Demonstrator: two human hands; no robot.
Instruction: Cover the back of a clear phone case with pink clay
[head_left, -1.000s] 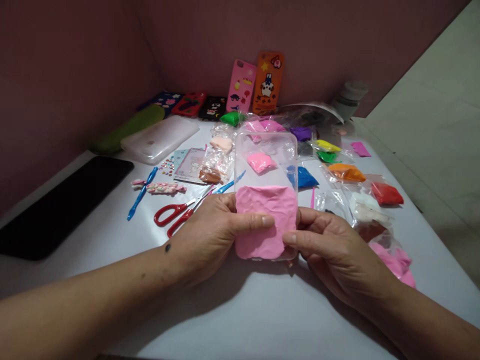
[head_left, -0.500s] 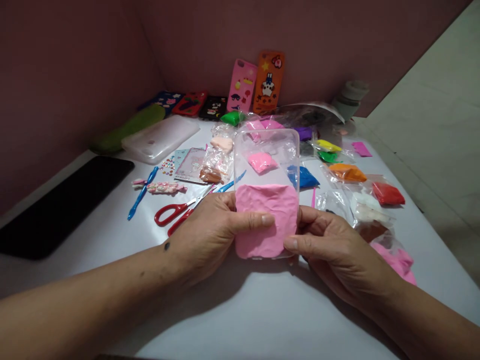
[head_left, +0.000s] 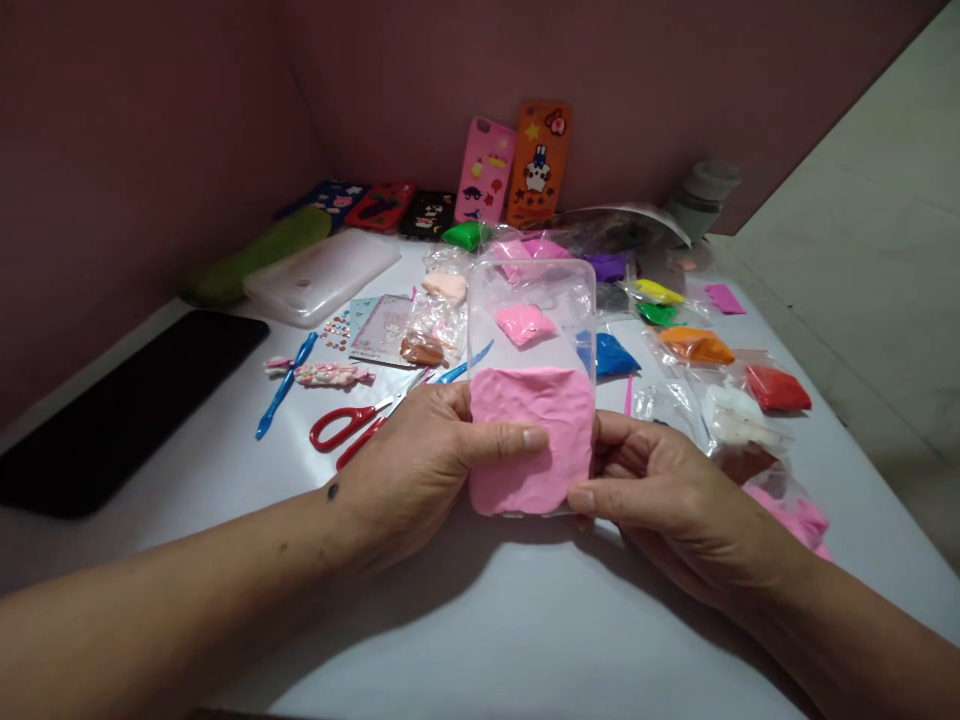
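A clear phone case (head_left: 480, 300) is held upright above the table between both hands. Pink clay (head_left: 525, 400), pressed into a wrinkled sheet, covers its lower half; the upper half is bare and see-through. My left hand (head_left: 442, 450) grips the left edge, its thumb lying across the clay and its fingers behind the case. My right hand (head_left: 656, 485) pinches the lower right edge, thumb at the corner of the clay, other fingers partly hidden behind. Through the bare part shows a packet of pink clay (head_left: 525, 325) lying farther back.
Red-handled scissors (head_left: 349, 425) and a blue modelling tool (head_left: 286, 385) lie left. A black phone (head_left: 135, 410) lies farther left. Bagged clay, including blue (head_left: 609, 355), orange (head_left: 697, 345) and red (head_left: 778, 388), spreads right. Decorated cases (head_left: 540, 165) lean on the pink wall.
Almost nothing differs. The case's right edge has shifted very slightly left, with the right thumb still at its lower corner; both hands keep their hold.
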